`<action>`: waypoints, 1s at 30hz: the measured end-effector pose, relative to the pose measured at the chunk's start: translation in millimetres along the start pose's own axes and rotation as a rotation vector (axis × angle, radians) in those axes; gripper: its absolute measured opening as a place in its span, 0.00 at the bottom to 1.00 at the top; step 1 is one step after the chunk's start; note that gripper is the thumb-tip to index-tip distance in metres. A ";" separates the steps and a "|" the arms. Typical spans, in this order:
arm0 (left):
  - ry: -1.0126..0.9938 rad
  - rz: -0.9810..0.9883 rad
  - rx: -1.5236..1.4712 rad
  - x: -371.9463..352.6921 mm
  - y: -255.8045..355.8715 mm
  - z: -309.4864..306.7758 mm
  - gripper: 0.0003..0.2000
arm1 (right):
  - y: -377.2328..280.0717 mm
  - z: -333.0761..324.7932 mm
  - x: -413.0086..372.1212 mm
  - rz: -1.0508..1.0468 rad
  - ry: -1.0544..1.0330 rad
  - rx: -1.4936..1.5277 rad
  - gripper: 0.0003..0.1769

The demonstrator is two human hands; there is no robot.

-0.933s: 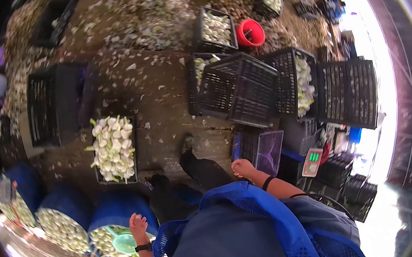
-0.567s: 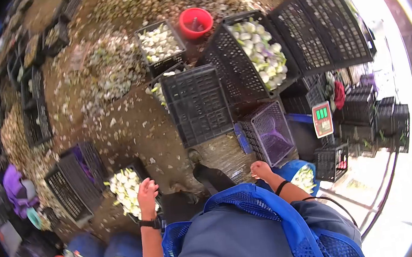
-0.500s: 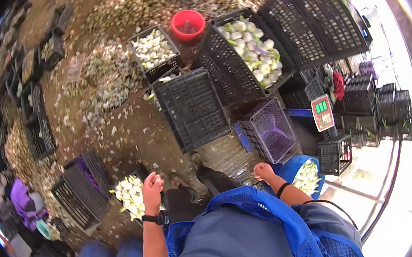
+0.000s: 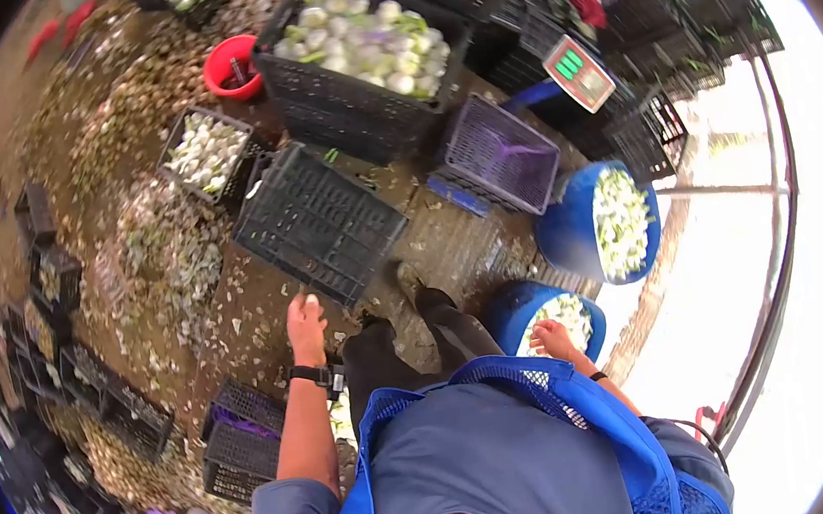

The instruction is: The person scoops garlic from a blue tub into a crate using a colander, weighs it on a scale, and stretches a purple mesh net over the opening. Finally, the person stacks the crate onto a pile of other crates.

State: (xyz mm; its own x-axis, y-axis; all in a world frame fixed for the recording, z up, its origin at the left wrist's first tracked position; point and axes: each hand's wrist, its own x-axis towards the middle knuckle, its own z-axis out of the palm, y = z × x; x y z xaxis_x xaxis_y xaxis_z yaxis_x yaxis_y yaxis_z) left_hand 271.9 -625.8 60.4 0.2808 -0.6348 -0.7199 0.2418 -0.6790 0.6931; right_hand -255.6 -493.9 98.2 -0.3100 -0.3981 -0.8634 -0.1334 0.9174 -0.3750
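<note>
My left hand [image 4: 307, 330] hangs with fingers curled inward, below the near corner of an upturned black crate [image 4: 320, 224]. A small pale spot shows at its fingertips; I cannot tell whether it is something held. My right hand [image 4: 552, 340] is held low with fingers loosely bent and a little apart, and nothing shows in it. It overlaps a blue barrel [image 4: 506, 319] filled with pale green-and-white vegetable pieces [image 4: 566, 315]. Beyond it stands a second blue barrel [image 4: 563, 226] with similar pieces.
A large black bin [image 4: 346, 113] holds white bulbs with green stems. Near it are a red tub [image 4: 231, 70], a smaller crate of bulbs [image 4: 208, 154], a purple crate [image 4: 501, 152] and a scale display [image 4: 579, 74]. Trimmings [image 4: 145, 250] litter the floor at left; crates [image 4: 736, 7] are stacked right.
My view has turned to the right, and the barrels now show more fully. My right hand has come from beside the purple crate to over the nearer barrel. My left hand stays curled.
</note>
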 end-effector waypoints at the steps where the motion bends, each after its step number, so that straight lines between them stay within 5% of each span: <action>1: 0.000 -0.022 0.037 2.6 2.2 -2.7 0.27 | 20.3 3.7 -7.8 0.044 0.031 0.026 0.14; 7: -0.002 -0.080 0.011 -2.5 12.2 -13.0 0.22 | 113.1 14.1 -46.1 0.107 0.031 0.162 0.09; 11: -0.039 -0.165 0.050 -12.0 -27.2 -22.6 0.12 | 128.3 13.0 -55.8 0.126 0.051 0.342 0.09; 17: -0.184 -0.295 0.333 -59.2 -69.2 -3.5 0.12 | 152.8 -12.9 -47.9 0.098 0.070 0.504 0.09; 30: -0.587 -0.297 0.692 -72.7 -74.3 202.0 0.18 | 339.3 -56.8 -57.1 0.334 0.329 0.929 0.08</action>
State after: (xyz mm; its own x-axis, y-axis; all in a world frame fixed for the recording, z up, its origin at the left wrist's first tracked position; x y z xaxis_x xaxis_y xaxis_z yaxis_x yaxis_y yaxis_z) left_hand 45.9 -603.6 53.7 -0.2604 -0.3574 -0.8969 -0.4279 -0.7900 0.4391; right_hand -336.7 -159.8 39.3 -0.4575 0.0241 -0.8889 0.7408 0.5633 -0.3660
